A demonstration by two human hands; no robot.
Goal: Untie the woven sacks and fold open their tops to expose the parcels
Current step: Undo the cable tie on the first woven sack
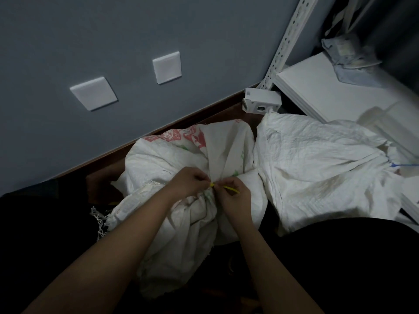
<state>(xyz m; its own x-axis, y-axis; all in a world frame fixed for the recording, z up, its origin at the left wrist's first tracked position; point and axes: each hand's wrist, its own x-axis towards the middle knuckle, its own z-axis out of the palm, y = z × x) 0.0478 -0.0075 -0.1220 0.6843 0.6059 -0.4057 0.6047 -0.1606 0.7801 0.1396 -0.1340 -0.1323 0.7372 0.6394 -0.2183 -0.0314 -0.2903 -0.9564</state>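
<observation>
While both hands work close together at the gathered neck of the nearer woven sack (181,155), the sack itself lies on the floor against the dark skirting board (158,130) of the grey wall (136,30), its white cloth printed with faded red and green marks. The left hand (188,181) has its fingers curled in, pinching the bunched fabric right at the yellow tie (223,188), and the right hand (233,194) pinches the same tie from the other side, with the tie's loose yellow end sticking out past its fingers. The two hands nearly touch at the knot. The sack's mouth is cinched shut, its frayed edge (99,219) trailing off to the left, and no parcels show. Just beside it to the right lies a second white sack (317,166), also gathered, with a blue tie (399,165) at its neck near the right edge of view. Behind the sacks a small white box (260,100) sits at the foot of a perforated white shelf post (288,39), and a white shelf board (322,87) carries a crumpled plastic packet (347,53). Two white square plates (93,93) are fixed to the wall.
</observation>
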